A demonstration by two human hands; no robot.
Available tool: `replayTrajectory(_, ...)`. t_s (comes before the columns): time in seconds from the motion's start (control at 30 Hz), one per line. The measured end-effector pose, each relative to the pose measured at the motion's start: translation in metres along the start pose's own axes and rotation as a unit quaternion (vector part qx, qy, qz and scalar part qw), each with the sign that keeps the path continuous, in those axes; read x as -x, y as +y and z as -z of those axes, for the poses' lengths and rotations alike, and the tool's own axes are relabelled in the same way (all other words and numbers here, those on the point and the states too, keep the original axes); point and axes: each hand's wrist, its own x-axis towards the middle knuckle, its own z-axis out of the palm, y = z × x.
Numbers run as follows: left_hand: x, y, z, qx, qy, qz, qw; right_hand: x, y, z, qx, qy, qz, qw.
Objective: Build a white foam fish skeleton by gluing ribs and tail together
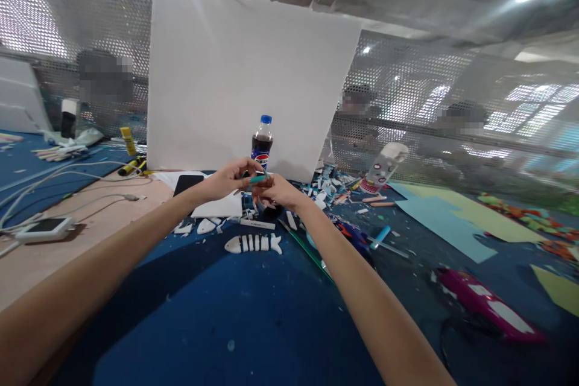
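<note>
Both of my hands meet above the blue mat (235, 325), just in front of a cola bottle (262, 143). My left hand (229, 180) pinches one end of a thin teal-handled craft knife (258, 180). My right hand (277, 191) is closed on its other end, fingers curled under. Below them on the mat lies a white foam fish skeleton (253, 244) made of cut pieces. More white foam scraps (199, 227) lie to its left.
A large white foam board (244, 78) stands upright behind the bottle. A black phone (187, 183) lies on white paper, cables and a device (43, 228) at left. Foam offcuts (328, 187), a decorated cup (384, 167), coloured paper sheets (447, 217) and a magenta tool (484, 304) lie at right. People sit behind a mesh screen.
</note>
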Motion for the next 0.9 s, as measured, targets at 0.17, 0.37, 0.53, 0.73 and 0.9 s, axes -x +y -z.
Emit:
replayTrajectory(0.17, -0.001, -0.004, 0.007, -0.083, 0.080, 0.048, 0.992, -0.002, 0.004, 0.009, -0.007, 0.024, -0.001, 1.000)
replayTrajectory(0.37, -0.001, -0.003, 0.011, -0.115, -0.043, 0.113, 0.986, -0.003, 0.008, 0.017, -0.024, 0.056, -0.009, 0.998)
replayTrajectory(0.53, -0.003, 0.001, 0.012, -0.103, -0.064, 0.124, 0.985, -0.004, 0.007, 0.017, -0.036, 0.077, 0.006, 0.996)
replayTrajectory(0.73, -0.001, 0.007, 0.019, -0.051, -0.076, 0.136, 0.987, -0.006, 0.006, 0.017, -0.050, 0.081, 0.017, 0.995)
replayTrajectory(0.9, 0.000, 0.005, 0.032, -0.025, -0.062, 0.164, 0.984, -0.005, 0.006, 0.020, -0.063, 0.086, 0.016, 0.994)
